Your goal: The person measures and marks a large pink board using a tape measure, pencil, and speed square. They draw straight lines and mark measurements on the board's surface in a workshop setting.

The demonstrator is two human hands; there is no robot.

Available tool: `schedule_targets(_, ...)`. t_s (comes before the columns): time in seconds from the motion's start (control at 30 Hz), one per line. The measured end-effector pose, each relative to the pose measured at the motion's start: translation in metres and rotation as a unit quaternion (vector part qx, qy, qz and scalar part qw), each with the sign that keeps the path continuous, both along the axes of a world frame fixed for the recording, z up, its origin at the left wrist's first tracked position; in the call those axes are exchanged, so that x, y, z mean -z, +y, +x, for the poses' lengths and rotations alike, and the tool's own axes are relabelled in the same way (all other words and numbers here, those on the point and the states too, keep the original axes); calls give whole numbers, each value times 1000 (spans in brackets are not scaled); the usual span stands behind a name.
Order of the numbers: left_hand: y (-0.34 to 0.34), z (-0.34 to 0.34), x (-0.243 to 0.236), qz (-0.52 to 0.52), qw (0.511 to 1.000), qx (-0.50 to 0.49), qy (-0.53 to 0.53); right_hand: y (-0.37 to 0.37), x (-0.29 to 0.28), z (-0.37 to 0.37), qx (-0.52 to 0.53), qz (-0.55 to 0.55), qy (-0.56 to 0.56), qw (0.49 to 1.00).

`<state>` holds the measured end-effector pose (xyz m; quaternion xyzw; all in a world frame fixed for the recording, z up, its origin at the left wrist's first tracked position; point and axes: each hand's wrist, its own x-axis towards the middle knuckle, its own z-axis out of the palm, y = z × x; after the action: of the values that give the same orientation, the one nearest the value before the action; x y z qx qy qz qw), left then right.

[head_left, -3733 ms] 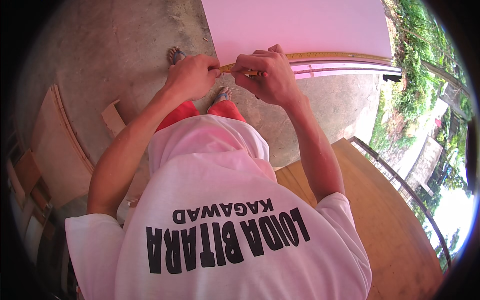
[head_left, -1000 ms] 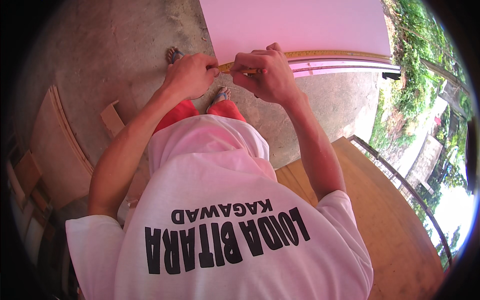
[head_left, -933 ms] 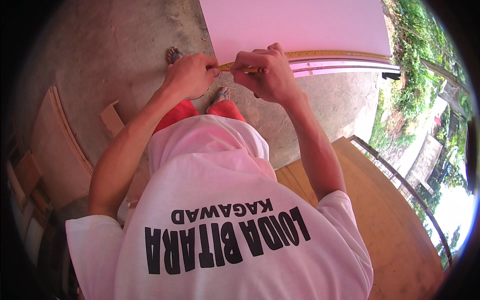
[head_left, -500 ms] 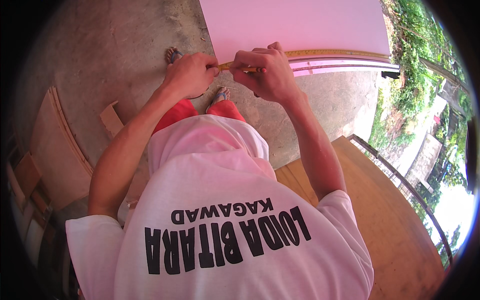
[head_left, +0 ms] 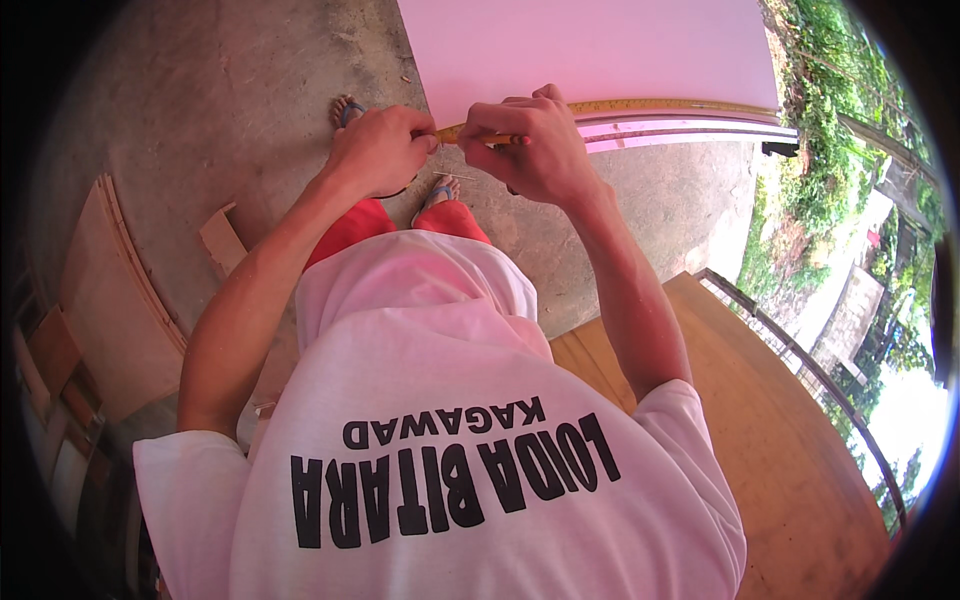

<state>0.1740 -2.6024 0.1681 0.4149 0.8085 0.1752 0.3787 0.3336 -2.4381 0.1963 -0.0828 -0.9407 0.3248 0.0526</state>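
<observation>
A white board [head_left: 590,45], tinted pink by the light, lies flat in front of me. Along its near edge runs a yellow tape measure [head_left: 660,104], drawn out toward the right. My left hand [head_left: 380,150] is closed on the tape at the board's near left corner, fingers pinched together; they hide part of what they grip. Just to the right, my right hand [head_left: 535,148] grips an orange pencil [head_left: 505,140], its red end pointing right. That hand rests over the tape and board edge, and the pencil's tip is hard to make out.
Below the board's near edge, light strips [head_left: 690,135] run to the right. A brown wooden panel [head_left: 760,430] stands at my lower right, beside a dark metal rail [head_left: 800,355]. Wooden sheets [head_left: 125,300] lean at the left. My sandalled feet [head_left: 440,190] are on the concrete floor [head_left: 230,90].
</observation>
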Motion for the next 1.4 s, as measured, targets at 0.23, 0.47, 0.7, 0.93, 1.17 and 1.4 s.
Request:
schedule_targets(0.23,1,-1,-2,-14,1000,2,-4,-1,2,-1,10,-13,23,1000)
schedule_targets(0.47,-1,0,-4,-59,998,-1,-32,-5,-2,3,84,-106,88,987)
schedule_targets(0.7,0,7,-2,-7,999,-36,-6,-4,-7,9,231,-64,271,932)
schedule_targets(0.93,2,-7,-9,-24,997,-50,-58,-6,-19,11,275,-83,325,901)
schedule_targets(1.17,8,-8,-3,2,995,-33,-91,-5,-17,16,256,-93,322,907)
schedule_targets(1.4,10,-13,-1,6,989,-46,-144,-4,-10,16,270,-99,323,902)
